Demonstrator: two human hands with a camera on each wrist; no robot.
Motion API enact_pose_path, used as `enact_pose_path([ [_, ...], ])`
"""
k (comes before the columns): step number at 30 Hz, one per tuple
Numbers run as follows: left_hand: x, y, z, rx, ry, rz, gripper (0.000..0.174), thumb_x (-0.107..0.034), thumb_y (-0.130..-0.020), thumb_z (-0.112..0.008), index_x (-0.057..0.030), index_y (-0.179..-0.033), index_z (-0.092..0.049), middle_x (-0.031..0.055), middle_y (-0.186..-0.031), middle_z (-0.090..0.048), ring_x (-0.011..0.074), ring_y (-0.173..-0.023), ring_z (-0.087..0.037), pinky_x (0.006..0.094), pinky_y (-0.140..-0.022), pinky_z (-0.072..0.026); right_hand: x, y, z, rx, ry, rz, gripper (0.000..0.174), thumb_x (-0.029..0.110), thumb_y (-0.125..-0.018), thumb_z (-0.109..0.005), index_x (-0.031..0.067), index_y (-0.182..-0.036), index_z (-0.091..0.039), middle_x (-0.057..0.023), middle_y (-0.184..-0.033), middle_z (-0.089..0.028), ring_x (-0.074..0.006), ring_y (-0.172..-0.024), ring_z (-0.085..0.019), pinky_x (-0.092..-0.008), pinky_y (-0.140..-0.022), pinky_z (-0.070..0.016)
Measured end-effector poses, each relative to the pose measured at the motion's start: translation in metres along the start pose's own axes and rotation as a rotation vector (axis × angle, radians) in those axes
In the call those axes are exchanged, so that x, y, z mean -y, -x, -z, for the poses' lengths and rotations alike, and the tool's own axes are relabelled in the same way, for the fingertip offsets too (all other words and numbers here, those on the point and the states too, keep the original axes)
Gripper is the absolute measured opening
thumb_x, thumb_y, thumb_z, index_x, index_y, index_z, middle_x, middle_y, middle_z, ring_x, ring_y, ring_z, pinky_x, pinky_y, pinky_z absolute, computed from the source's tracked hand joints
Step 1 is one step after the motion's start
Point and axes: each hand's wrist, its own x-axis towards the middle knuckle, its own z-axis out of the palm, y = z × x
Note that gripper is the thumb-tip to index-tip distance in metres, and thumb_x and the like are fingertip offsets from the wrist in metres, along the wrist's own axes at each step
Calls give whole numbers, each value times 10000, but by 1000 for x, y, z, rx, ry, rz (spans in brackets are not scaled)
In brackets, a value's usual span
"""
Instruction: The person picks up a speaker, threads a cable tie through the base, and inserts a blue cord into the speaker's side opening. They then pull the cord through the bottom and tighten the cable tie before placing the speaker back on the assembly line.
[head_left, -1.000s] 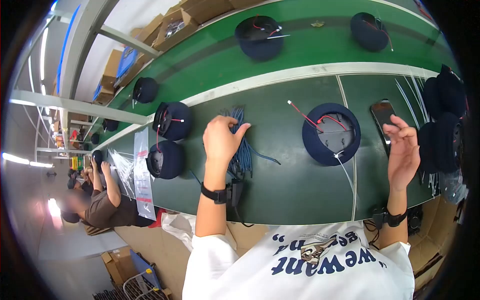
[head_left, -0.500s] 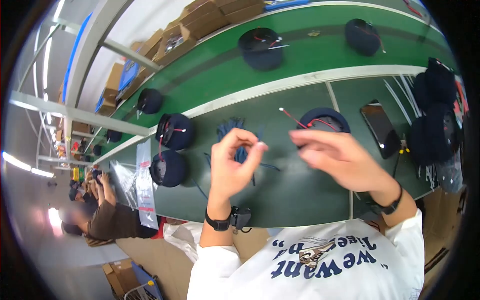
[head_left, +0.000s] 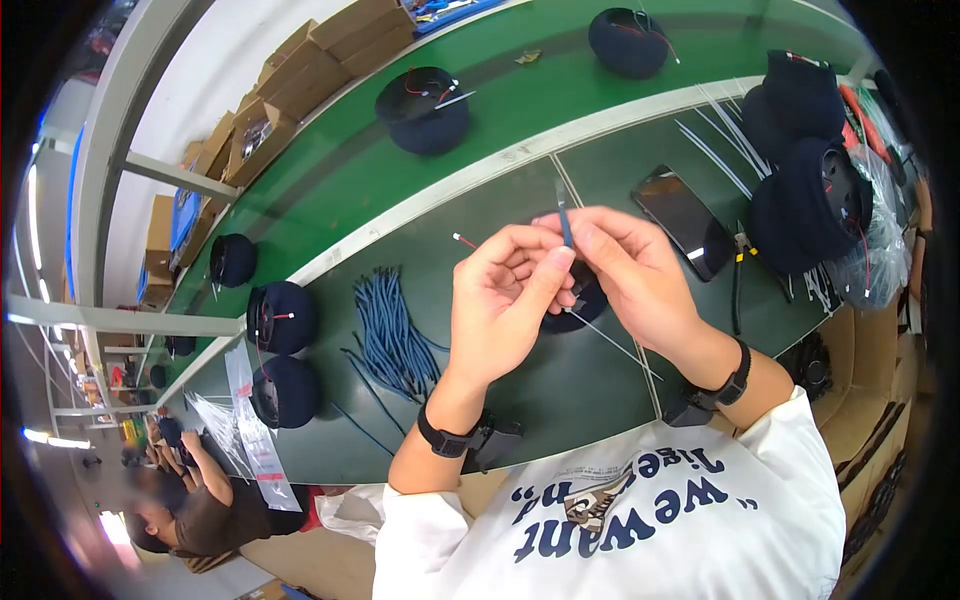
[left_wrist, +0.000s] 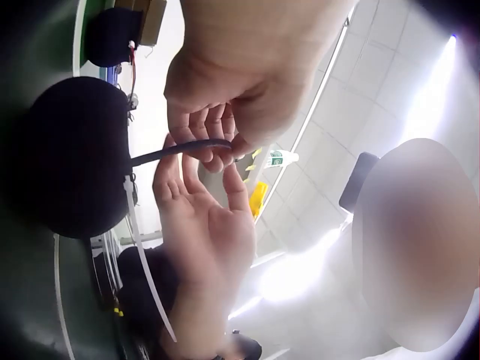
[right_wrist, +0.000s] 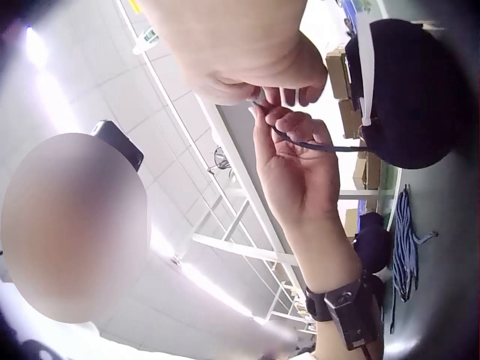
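Note:
Both hands meet over the dark green table, fingertips together around one thin blue cord [head_left: 566, 222]. My left hand [head_left: 505, 300] pinches it with thumb and fingers. My right hand [head_left: 635, 270] pinches the same piece close to that thumb. The cord shows as a dark, slightly bent strand [left_wrist: 180, 151] in the left wrist view and runs across the left hand's fingers in the right wrist view. Beneath the hands sits a navy, cap-like round piece [head_left: 590, 305], mostly hidden, with a white cable tie [head_left: 620, 345] sticking out. A bundle of blue cords [head_left: 385, 330] lies left of the hands.
Two navy round pieces with red wires [head_left: 283, 318] stand at the left; more are stacked at the right [head_left: 815, 205]. A phone [head_left: 685, 222], black-and-yellow pliers [head_left: 739, 275] and white cable ties [head_left: 715, 160] lie rightward. A green belt [head_left: 520, 90] runs behind. Another person sits left.
The right hand has come across from the right to meet the left. Both hands now hold a blue cord above the navy piece. The head view has shifted, with table items appearing further left.

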Motion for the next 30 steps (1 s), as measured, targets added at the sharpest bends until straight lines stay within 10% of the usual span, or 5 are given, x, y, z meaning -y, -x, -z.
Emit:
enact_pose_path([
  [10,7,-21,-14,-1,223,159,196,-78,-1041,-684,37,-1200,-683,83,-850,-713,80,-604,-642,195,-440,-431,10,-9,3,-3,-23,258,302,220,-1137,-536,-33,-1247,-657,-108,-1104,-693,-137,-859,-692,-276,-657,-588],
  [15,-24,-17,21,306,-372,232,184,-16,-1012,-676,43,-1168,-753,65,-885,-756,73,-718,-682,202,-590,-521,21,-26,41,-94,-225,415,259,227,-1104,-613,0,-1219,-656,-72,-987,-682,-132,-913,-691,-305,-784,-597],
  [21,-18,-20,34,163,-639,-1,173,-41,-1005,-675,42,-1125,-767,97,-846,-762,104,-657,-664,223,-561,-487,13,-18,41,-88,-53,213,163,102,-1054,-674,3,-1179,-639,-108,-1094,-751,-162,-936,-739,-302,-845,-589],
  [25,-22,-23,23,124,-959,-139,186,15,-938,-711,1,-1116,-764,112,-860,-749,187,-680,-706,289,-590,-527,1,-20,28,40,674,422,70,52,-972,-728,1,-1001,-689,-135,-1077,-744,-238,-919,-740,-322,-828,-567],
  [30,-21,-24,23,126,-1095,-143,207,25,-872,-764,-15,-1075,-757,109,-907,-742,228,-804,-738,321,-644,-544,-12,-17,27,-4,560,241,92,3,-936,-735,4,-1027,-725,-147,-1046,-759,-256,-929,-749,-331,-846,-574],
])
